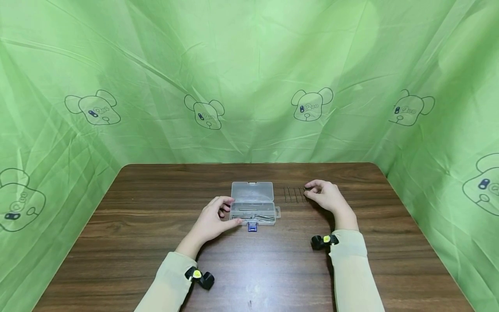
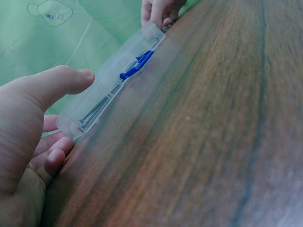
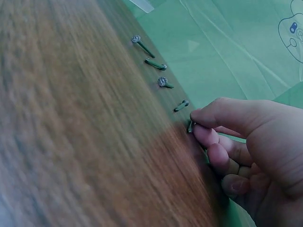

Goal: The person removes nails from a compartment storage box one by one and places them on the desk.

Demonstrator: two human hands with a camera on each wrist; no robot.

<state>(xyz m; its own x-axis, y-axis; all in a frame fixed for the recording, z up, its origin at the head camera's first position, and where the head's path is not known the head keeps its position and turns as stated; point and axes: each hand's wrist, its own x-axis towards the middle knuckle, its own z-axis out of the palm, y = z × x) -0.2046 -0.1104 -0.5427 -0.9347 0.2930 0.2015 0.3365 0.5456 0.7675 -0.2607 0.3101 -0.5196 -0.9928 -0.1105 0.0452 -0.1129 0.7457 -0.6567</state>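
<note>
A clear plastic box [image 1: 252,192] lies on the table with its lid folded back. Loose nails [image 1: 260,217] fill its front part, and a blue latch [image 1: 252,227] hangs at the front. My left hand [image 1: 212,219] holds the box's left end, thumb at the front corner and fingers by the side. To the right of the box, several nails [image 1: 290,195] lie spaced in a row, some heads facing me in the right wrist view. At the row's right end, my right hand [image 1: 328,199] pinches a nail [image 3: 191,126] between thumb and forefinger, close over the tabletop.
The brown wood-grain table [image 1: 273,264] has its far edge just beyond the box and the nails. A green cloth [image 1: 249,78] with printed bear heads hangs behind and at both sides. A clear hanging tab [image 1: 278,212] sticks out from the box's right side.
</note>
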